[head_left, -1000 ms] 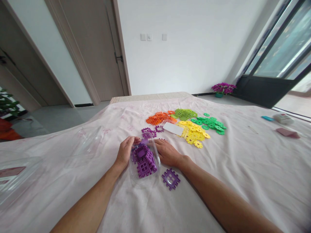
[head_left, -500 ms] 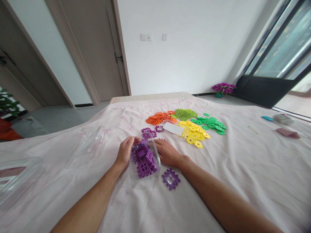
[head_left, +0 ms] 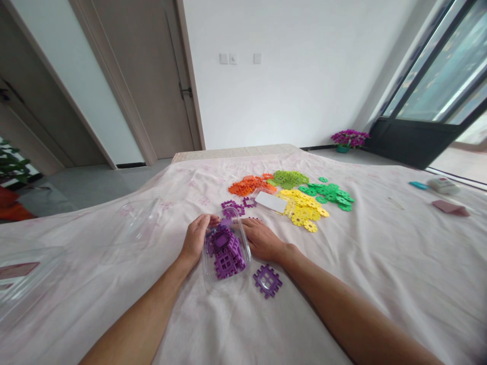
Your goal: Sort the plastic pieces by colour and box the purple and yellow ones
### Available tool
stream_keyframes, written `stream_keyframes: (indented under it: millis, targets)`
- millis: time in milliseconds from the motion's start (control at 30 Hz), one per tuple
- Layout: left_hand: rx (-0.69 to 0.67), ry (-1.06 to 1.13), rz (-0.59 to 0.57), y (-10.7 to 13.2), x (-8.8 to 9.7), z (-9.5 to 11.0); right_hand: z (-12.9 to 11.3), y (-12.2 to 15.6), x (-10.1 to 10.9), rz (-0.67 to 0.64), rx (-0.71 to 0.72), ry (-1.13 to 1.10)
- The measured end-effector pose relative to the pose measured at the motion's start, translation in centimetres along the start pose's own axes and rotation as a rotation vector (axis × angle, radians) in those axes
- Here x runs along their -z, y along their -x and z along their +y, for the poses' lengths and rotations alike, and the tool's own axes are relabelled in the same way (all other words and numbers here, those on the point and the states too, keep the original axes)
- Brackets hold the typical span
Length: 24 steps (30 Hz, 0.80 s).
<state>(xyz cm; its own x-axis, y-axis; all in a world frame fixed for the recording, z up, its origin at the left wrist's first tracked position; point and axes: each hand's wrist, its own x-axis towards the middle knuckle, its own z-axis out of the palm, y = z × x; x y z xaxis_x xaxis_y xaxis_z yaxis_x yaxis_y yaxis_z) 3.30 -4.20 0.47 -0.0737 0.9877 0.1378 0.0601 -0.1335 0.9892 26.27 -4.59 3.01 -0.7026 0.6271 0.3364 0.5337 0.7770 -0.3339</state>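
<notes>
A clear plastic container with purple interlocking toy pieces in it sits on the cloth between my hands. My left hand is closed along its far left side, fingers bent around the rim. On the far right side, my right hand lies flat with fingers stretched against the container; the fingertips are partly hidden behind the rim. One loose purple square piece lies to the near right of the container. More purple pieces lie just beyond it.
Beyond are piles of orange, lime green, green and yellow pieces, with a white-labelled clear box among them. Clear containers stand at the left. A folded pink cloth lies far right.
</notes>
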Motion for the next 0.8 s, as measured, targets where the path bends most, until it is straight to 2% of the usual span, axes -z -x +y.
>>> stream_keyframes:
  millis: [800]
  targets:
    - [-0.005,-0.006,0.006,0.13,-0.09,0.33,0.06,-0.03,-0.10,0.008,0.005,-0.009]
